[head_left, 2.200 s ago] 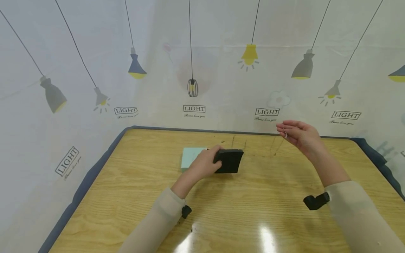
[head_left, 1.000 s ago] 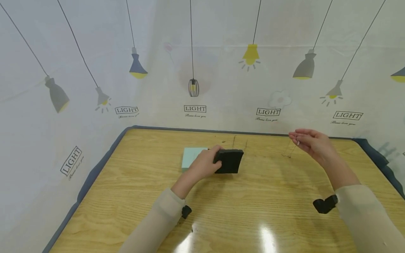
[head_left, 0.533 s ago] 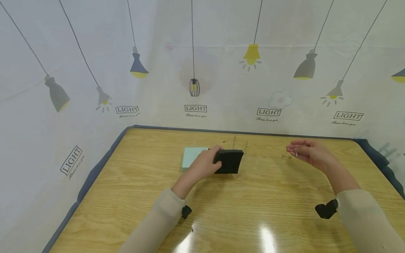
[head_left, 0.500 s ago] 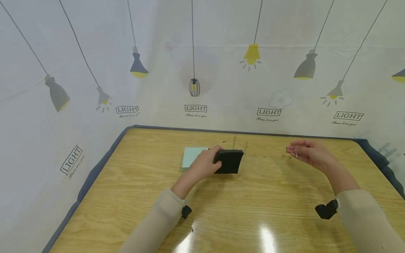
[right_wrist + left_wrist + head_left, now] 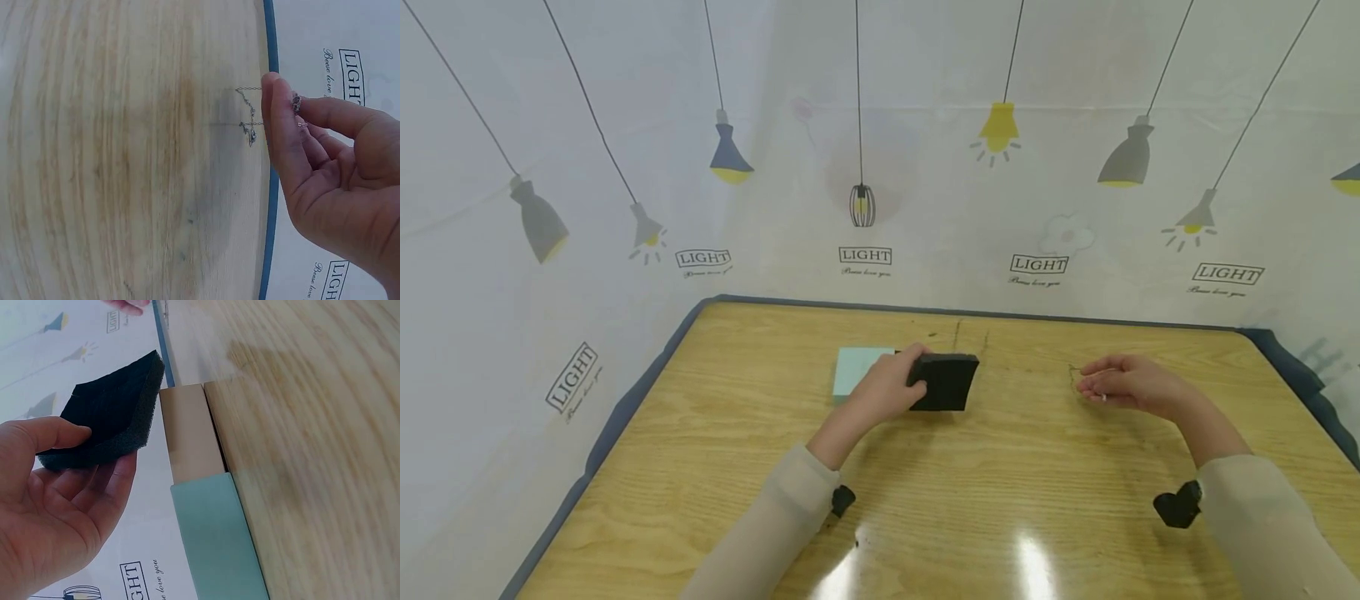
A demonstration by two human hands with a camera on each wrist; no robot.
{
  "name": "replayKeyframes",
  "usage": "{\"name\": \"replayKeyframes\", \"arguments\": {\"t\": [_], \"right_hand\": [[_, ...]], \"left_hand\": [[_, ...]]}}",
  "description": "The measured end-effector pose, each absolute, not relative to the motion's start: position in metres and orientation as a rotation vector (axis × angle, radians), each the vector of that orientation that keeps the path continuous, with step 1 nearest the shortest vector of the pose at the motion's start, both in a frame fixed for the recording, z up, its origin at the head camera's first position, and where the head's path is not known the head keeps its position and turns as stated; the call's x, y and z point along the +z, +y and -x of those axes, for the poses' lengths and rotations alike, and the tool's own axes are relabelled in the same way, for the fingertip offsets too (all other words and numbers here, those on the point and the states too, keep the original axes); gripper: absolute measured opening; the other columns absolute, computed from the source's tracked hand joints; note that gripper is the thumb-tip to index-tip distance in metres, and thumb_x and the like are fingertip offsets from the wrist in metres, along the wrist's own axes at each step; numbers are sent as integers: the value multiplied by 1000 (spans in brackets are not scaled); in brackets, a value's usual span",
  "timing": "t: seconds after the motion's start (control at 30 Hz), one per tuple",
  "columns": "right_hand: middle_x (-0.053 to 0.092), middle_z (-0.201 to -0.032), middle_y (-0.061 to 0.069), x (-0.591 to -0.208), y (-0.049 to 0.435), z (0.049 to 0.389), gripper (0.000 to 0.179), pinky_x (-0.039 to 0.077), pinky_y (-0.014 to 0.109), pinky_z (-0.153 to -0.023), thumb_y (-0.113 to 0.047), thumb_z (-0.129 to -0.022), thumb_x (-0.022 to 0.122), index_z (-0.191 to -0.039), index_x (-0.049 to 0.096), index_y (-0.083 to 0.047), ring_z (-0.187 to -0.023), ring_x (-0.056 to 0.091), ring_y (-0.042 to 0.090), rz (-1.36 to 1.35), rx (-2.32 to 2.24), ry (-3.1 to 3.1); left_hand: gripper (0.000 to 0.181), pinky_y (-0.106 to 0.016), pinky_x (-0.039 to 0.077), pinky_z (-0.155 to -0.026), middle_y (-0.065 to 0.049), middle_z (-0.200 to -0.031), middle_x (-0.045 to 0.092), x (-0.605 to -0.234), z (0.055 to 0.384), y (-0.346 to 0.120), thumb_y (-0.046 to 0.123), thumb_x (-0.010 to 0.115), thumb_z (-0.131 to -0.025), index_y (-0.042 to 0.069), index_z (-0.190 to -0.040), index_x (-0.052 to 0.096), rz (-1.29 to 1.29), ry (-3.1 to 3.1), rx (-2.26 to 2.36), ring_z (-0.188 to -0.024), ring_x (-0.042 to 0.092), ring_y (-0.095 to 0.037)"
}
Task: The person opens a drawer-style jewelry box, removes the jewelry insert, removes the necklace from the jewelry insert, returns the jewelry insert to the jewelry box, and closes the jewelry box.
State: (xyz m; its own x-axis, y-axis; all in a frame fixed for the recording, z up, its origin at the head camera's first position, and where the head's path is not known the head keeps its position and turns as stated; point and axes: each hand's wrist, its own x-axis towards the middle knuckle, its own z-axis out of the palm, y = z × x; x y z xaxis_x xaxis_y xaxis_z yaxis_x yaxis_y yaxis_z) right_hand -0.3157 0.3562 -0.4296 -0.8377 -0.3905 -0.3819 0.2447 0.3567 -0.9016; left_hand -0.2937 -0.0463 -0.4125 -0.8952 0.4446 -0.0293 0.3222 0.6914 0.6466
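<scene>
My left hand (image 5: 883,390) grips a thin square black foam pad (image 5: 946,383) above the table, thumb on its upper face and fingers beneath it in the left wrist view. Behind that hand stands a mint green box (image 5: 856,368). From the box a beige part (image 5: 192,434) extends, seen in the left wrist view. At the right, my right hand (image 5: 1138,387) pinches a thin silver chain necklace (image 5: 251,115) between thumb and fingertips. Part of the chain lies on the wood and part hangs from the fingers. A small bright piece (image 5: 296,102) shows at the thumb tip.
The wooden table (image 5: 1000,483) has a dark blue edge strip (image 5: 1000,315) at the back. Behind it hangs a pale cloth (image 5: 940,167) printed with lamps. Dark marks (image 5: 957,335) lie on the wood near the back.
My right hand first shifted right, then lowered toward the table, so that the necklace's lower end, earlier hanging, rests on the wood. The left hand and foam pad stay put.
</scene>
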Motion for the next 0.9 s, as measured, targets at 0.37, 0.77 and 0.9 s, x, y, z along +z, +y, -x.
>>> {"name": "replayKeyframes", "arguments": {"t": [0.37, 0.77, 0.9], "right_hand": [[70, -101, 5, -428, 358, 315, 43, 58, 26, -77, -4, -101, 51, -134, 36, 20, -86, 66, 10, 69, -1304, 2102], [66, -97, 12, -415, 350, 306, 37, 59, 28, -71, 2, -94, 59, -122, 46, 23, -77, 64, 12, 9, -1027, 2279], [67, -101, 18, -411, 348, 305, 37, 61, 30, -74, 1, -92, 62, -120, 49, 23, -80, 66, 12, 13, -941, 2337]], "left_hand": [[47, -23, 37, -49, -3, -67, 57, -413, 295, -47, 13, 57, -100, 13, -145, 46, -645, 2725, 979, -45, 39, -10], [46, -23, 36, -49, -3, -70, 59, -413, 294, -48, 13, 57, -100, 13, -145, 46, -656, 2722, 977, -45, 37, -10], [47, -24, 36, -49, -3, -70, 58, -412, 293, -48, 13, 57, -100, 13, -145, 46, -654, 2713, 995, -45, 36, -10]]}}
